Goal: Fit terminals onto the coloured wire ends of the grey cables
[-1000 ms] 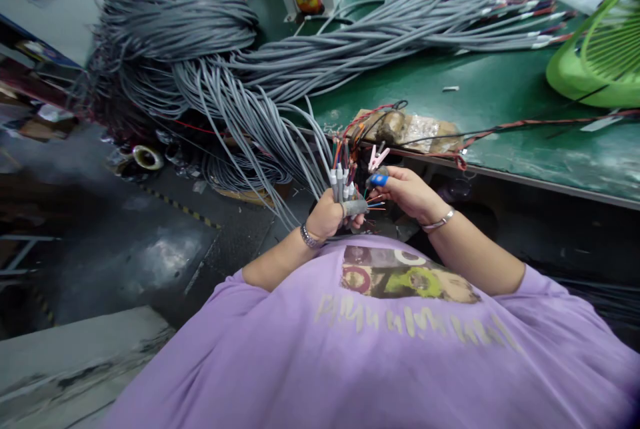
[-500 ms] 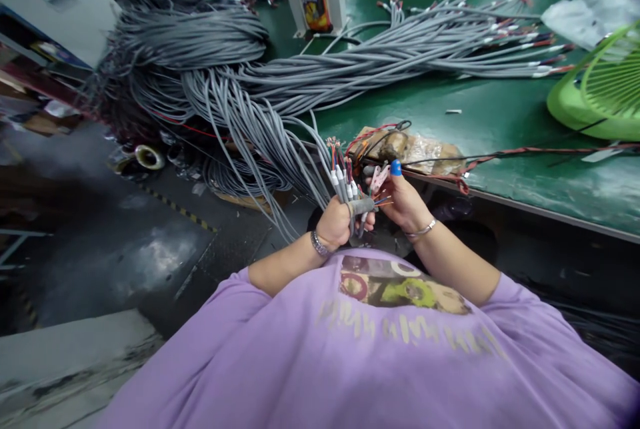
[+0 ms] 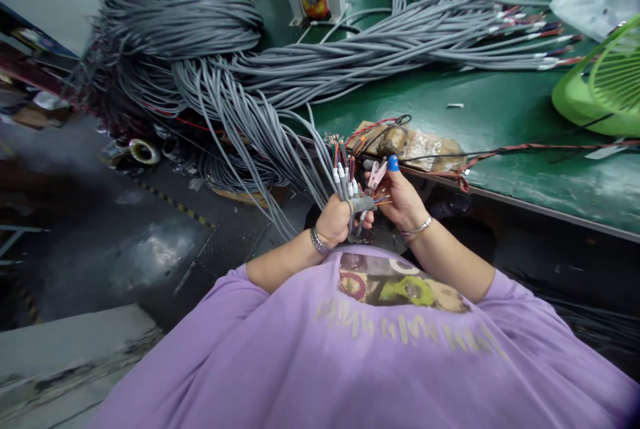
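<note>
A roll of tape (image 3: 144,150) is lying on the floor at the far left, below a heavy mass of grey cables (image 3: 200,42) that is spilling off the green table (image 3: 500,109) and sagging down towards the person.

The left hand (image 3: 334,219) is closing fully into a fist round one bunch of cable ends (image 3: 345,184). They are standing upright out of the fist, their long axis pointing away towards the far table edge. I am seeing roughly half a dozen white-tipped ends, though they are too crowded for a sure count.

The right hand (image 3: 401,201) is sitting just right of the bunch and touching it. Its fingers are curling in and pinching what looks like one pink clip (image 3: 376,174) against the thin coloured strands. One blue fingertip cover (image 3: 393,163) is sticking up. Both hands are equally close to the bunch.

Beyond them one taped packet (image 3: 425,146) is resting on the near table edge, one red-and-black twisted wire (image 3: 525,148) is running off to the right, and one green fan (image 3: 600,82) is standing at the far right.
</note>
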A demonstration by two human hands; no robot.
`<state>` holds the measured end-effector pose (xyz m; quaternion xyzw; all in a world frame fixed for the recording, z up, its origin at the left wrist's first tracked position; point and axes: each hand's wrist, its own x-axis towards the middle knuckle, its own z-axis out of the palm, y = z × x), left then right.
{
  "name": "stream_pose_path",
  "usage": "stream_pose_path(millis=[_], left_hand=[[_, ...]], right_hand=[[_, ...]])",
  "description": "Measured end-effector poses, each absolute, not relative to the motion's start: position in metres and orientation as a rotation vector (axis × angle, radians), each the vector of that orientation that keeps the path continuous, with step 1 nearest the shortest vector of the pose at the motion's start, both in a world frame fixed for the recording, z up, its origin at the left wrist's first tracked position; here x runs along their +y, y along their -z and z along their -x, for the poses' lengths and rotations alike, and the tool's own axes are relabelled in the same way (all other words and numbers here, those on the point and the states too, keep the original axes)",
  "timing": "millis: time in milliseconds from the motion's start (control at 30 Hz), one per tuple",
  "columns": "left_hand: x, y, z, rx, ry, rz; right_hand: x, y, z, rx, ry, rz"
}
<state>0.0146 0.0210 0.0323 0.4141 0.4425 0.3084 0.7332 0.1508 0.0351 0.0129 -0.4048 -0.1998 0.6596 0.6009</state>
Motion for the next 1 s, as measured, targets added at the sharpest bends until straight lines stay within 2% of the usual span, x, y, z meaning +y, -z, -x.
stream_pose_path(millis=[300,667,1000], left_hand=[[0.009,-0.043,-0.009,0.959,-0.723,-0.877],[0.015,-0.044,-0.015,1.008,-0.806,-0.823],[0.018,-0.042,-0.014,1.019,-0.733,-0.849]], right_hand=[[0.028,-0.018,-0.158,-0.399,-1.717,0.820],[0.028,-0.021,-0.155,-0.484,-1.540,1.016],[0.032,-0.018,-0.155,-0.552,-1.428,1.031]])
